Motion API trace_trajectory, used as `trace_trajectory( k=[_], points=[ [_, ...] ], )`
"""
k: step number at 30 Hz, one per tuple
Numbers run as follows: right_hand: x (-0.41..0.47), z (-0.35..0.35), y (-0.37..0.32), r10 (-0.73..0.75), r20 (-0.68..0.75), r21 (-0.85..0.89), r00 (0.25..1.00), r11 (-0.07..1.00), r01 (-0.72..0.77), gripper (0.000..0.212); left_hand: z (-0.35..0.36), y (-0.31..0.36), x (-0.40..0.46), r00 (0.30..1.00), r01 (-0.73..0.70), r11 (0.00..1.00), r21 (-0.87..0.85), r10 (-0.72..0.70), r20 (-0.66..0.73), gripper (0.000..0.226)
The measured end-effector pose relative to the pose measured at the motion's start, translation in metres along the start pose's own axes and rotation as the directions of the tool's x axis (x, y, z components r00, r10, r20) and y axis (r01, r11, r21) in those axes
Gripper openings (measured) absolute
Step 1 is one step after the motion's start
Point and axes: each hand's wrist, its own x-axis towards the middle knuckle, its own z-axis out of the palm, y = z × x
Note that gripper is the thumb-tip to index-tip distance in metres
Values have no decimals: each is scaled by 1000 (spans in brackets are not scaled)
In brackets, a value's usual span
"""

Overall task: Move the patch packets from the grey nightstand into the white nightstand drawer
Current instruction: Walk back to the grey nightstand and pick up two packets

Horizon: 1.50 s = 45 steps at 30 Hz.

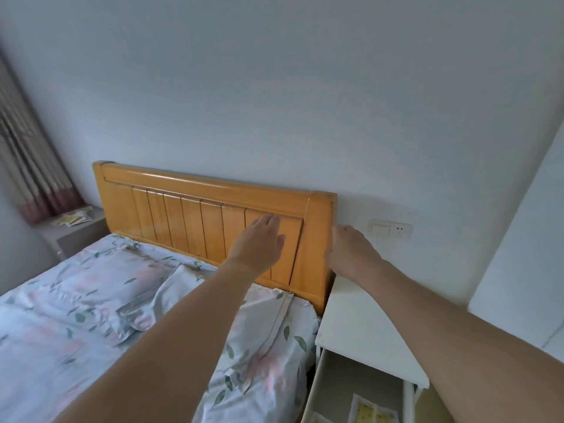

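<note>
Several yellow-and-white patch packets point(73, 217) lie on the grey nightstand point(82, 235) at the far left, beyond the bed. The white nightstand point(363, 325) stands at the right with its drawer point(335, 392) pulled out; a patch packet point(370, 412) lies inside at the bottom edge of the view. My left hand point(259, 242) is raised in front of the wooden headboard with straight fingers and holds nothing. My right hand point(351, 251) hovers above the white nightstand's back edge, fingers relaxed and empty.
An orange wooden headboard point(207, 209) and a bed with floral bedding and a pillow point(183, 300) lie between the two nightstands. A curtain point(27, 166) hangs at the left. A wall switch and socket point(390, 228) sit above the white nightstand.
</note>
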Motion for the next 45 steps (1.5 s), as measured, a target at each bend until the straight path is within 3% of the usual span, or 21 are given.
trace_trajectory(
  k=[5,11,17,22,26,34,36,40,45],
  points=[
    [1,17,-52,-185,121,-15,975,982,188,40,-34,-32,-61,970,244,969,48,-243,-28,41],
    [-42,64,-170,-483,305,48,821,869,493,45,-91,-84,-203,808,589,787,184,-580,-102,37],
    [-160,97,-324,-781,299,222,548,616,756,43,-182,-100,-395,515,853,463,241,-821,-247,35],
    [-316,103,-436,-936,262,370,237,324,871,40,-269,-54,-575,213,962,114,249,-882,-420,39],
    [-469,96,-506,-981,193,472,-29,67,879,36,-330,12,-721,-34,969,-161,188,-839,-543,42],
    [-795,64,-564,-880,45,641,-472,-337,690,42,-418,192,-967,-403,806,-589,54,-613,-680,42],
    [-863,54,-565,-838,9,664,-545,-403,630,43,-430,239,-1010,-478,746,-665,20,-556,-680,44],
    [-979,34,-563,-747,-62,690,-662,-511,512,42,-454,319,-1078,-564,629,-777,-34,-426,-708,43],
    [-1081,30,-572,-660,-87,691,-746,-579,432,42,-470,370,-1147,-655,514,-851,-109,-307,-690,46]
  ],
)
